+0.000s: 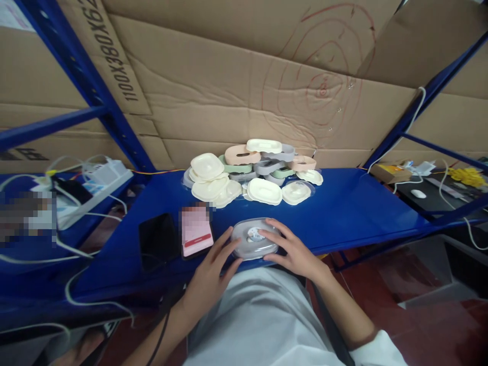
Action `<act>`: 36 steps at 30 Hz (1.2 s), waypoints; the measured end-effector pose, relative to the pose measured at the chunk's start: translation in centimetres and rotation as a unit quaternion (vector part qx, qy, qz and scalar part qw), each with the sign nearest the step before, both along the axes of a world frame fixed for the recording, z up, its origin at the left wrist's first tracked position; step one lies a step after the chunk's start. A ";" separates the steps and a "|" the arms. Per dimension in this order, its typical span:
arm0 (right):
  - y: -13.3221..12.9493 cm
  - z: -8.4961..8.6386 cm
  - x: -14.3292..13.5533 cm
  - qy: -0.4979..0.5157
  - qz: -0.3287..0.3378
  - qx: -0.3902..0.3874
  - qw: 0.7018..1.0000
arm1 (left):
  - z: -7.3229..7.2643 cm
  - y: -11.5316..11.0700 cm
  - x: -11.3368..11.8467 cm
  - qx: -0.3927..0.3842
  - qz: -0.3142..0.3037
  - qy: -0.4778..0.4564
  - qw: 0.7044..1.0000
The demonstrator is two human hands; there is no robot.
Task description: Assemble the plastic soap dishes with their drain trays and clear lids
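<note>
At the front edge of the blue table, a grey rounded plastic box with a clear cover (244, 248) sits between my hands. A round white label (254, 233) is on its top. My left hand (214, 267) grips the box's left side, fingertips at its rim and thumb low at the front. On the opposite side, my right hand (293, 250) holds it with fingers over the top, one touching the label, and the thumb at the near edge. Behind it lies a pile of similar parts: cream lids (264, 191), a peach ring-shaped piece (240, 155), grey ones (269, 166) and green ones (236, 166).
Two phones lie left of the box: one dark (158, 240), one with a lit pink screen (196, 231). A power strip (97, 195) with cables is at far left. Cardboard (213, 76) walls the back. Blue shelf posts (82, 76) flank the table (343, 208).
</note>
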State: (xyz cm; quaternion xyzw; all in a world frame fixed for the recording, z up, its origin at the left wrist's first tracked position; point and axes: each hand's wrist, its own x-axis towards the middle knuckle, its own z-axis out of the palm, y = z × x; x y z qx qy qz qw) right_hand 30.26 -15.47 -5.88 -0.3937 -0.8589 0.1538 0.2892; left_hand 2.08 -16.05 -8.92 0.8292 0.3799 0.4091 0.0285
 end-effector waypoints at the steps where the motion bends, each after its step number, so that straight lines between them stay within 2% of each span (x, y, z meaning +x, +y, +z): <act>1: -0.2 0.0 0.3 -0.006 -0.001 0.005 1.000 | 0.0 0.0 0.0 -0.003 0.001 -0.001 1.000; 3: -1.0 -0.1 1.7 -0.017 -0.013 0.010 1.000 | -0.1 -0.1 0.2 -0.015 0.004 0.001 1.000; 5: -2.2 -0.1 4.6 -0.028 -0.047 0.009 0.998 | -0.1 -0.2 0.3 -0.029 0.000 0.007 1.000; 8: -3.7 -0.4 10.9 -0.045 -0.143 0.019 0.988 | -0.1 -0.3 0.3 -0.040 -0.003 0.018 0.999; 10: -3.7 -0.8 15.4 -0.048 -0.219 0.044 0.974 | 0.0 -0.3 0.1 -0.039 -0.002 0.016 0.999; 13: -2.1 -1.6 21.7 -0.051 -0.317 0.089 0.943 | 0.1 -0.2 -0.5 -0.024 -0.005 0.000 1.000; 16: 0.9 -2.2 26.9 -0.065 -0.372 0.122 0.918 | 0.2 -0.2 -0.7 -0.014 0.006 0.000 1.000; 19: 4.1 -2.1 29.2 -0.105 -0.412 0.129 0.896 | 0.3 -0.2 -0.5 -0.001 0.012 0.010 1.000; 21: 5.8 -1.5 27.7 -0.128 -0.457 0.157 0.866 | 0.3 -0.2 -0.4 -0.002 0.011 0.015 1.000; 23: 7.0 -0.6 23.6 -0.141 -0.451 0.198 0.859 | 0.3 -0.3 -0.3 -0.004 0.008 0.017 1.000; 24: 7.4 -0.2 20.8 -0.144 -0.410 0.215 0.874 | 0.3 -0.3 -0.3 -0.004 0.009 0.018 1.000; 26: 8.3 0.8 14.6 -0.159 -0.261 0.210 0.929 | 0.3 -0.3 -0.4 -0.005 0.009 0.015 1.000; 27: 8.7 1.2 11.5 -0.168 -0.197 0.205 0.944 | 0.2 -0.3 -0.5 -0.007 0.005 0.012 1.000; 28: 9.2 1.6 8.8 -0.182 -0.151 0.199 0.951 | 0.2 -0.3 -0.5 -0.010 -0.001 0.008 1.000; 30: 10.0 2.1 4.7 -0.206 -0.108 0.189 0.954 | 0.3 -0.4 -0.7 -0.011 -0.026 0.001 1.000; 32: 10.6 2.3 2.7 -0.232 -0.100 0.168 0.953 | 0.4 -0.5 -0.9 -0.014 -0.048 -0.003 0.999; 36: 9.3 2.3 2.6 -0.249 -0.083 0.133 0.956 | 0.7 -0.7 -0.9 -0.017 -0.067 0.002 0.998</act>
